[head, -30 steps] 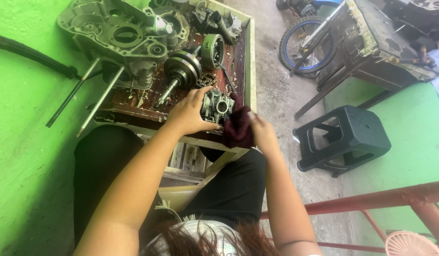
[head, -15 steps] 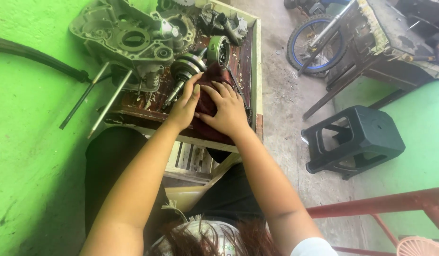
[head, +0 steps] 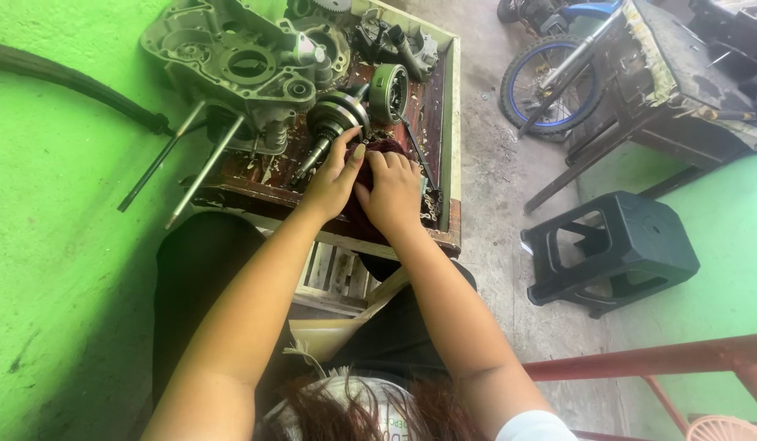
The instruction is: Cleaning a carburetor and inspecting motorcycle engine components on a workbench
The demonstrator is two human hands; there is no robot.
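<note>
Both hands sit side by side at the centre of the frame, pressed onto a dark red rag point(head: 370, 214) on the counter point(head: 452, 163). The left hand point(head: 333, 175) lies with fingers stretched flat over the rag's upper edge, holding it down; the right hand point(head: 393, 192) is curled around the bunched cloth, which seems to wrap something I cannot make out. Just above the fingertips rests a metal shaft with round weights point(head: 333, 122), beside a grey ring-shaped part point(head: 388, 91). A big grey engine casing point(head: 231, 61) fills the upper left. A black plastic stool point(head: 615, 253) stands on the floor at right, below a bicycle wheel point(head: 542, 82)
</note>
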